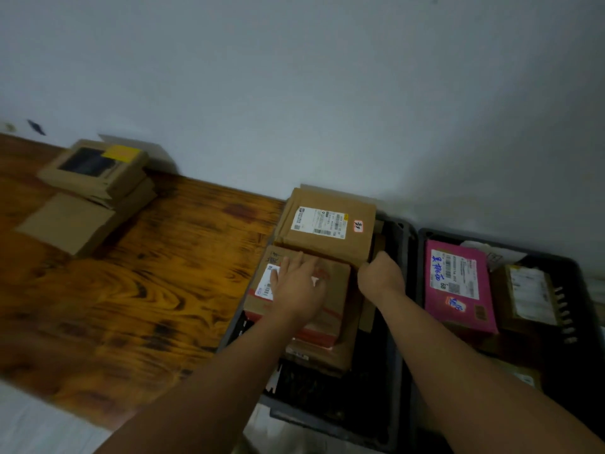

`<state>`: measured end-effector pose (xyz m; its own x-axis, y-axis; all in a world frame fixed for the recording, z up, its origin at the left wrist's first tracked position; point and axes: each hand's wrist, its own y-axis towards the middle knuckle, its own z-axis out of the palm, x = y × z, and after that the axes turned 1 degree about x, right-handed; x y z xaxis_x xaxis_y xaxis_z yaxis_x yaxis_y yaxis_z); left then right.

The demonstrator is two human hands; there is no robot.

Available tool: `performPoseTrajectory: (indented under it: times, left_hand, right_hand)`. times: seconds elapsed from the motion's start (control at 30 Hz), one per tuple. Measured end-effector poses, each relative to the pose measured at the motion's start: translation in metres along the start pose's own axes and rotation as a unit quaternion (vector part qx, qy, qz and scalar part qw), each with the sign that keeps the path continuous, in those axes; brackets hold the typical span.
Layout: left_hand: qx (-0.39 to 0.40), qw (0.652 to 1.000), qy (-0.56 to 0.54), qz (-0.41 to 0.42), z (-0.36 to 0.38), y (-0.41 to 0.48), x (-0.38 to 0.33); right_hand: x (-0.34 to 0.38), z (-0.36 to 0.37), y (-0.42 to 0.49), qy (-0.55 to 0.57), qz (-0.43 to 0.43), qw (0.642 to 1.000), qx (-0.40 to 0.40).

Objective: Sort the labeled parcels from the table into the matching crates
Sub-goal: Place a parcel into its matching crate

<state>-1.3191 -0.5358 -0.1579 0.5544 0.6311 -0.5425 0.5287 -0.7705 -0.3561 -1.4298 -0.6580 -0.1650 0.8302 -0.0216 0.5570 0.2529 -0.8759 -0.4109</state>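
Settling, it seems, the red-taped parcel (334,283) into the dark crate (401,339): left hand (296,290) flat on top, fingers straight; right hand (381,276) curled at its corner, grip unclear. Next should be: let go, back to the bench (147,273).

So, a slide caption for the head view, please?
Left hand presses, right hand grips a brown parcel in the black crate.

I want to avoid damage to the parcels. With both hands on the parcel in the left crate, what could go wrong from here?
1. The red-taped parcel sits high on other parcels, close to the left crate rim. It may slide off once the left hand and right hand let go.
2. The large parcel behind it seems to rest on the far rim, so a push could tip it.
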Motion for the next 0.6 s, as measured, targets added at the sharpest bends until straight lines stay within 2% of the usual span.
performPoseTrajectory:
  times: [0.1,0.23,0.4,0.6]
  left_hand:
    - [-0.051,0.998,-0.021,-0.011,-0.035,-0.013,0.011]
    - [-0.082,0.995,-0.054,-0.008,-0.088,-0.030,0.036]
    - [-0.094,0.986,-0.134,-0.039,-0.168,-0.081,0.097]
    - [-0.165,0.976,-0.116,-0.080,-0.267,-0.168,0.218]
  right_hand:
    - [0.042,-0.011,-0.020,-0.003,-0.059,0.998,-0.030]
    - [0.106,-0.006,-0.057,0.003,-0.120,0.992,-0.036]
    - [0.189,0.037,-0.131,-0.025,-0.226,0.974,-0.015]
    - [0.286,0.127,-0.251,-0.058,-0.314,0.947,0.032]
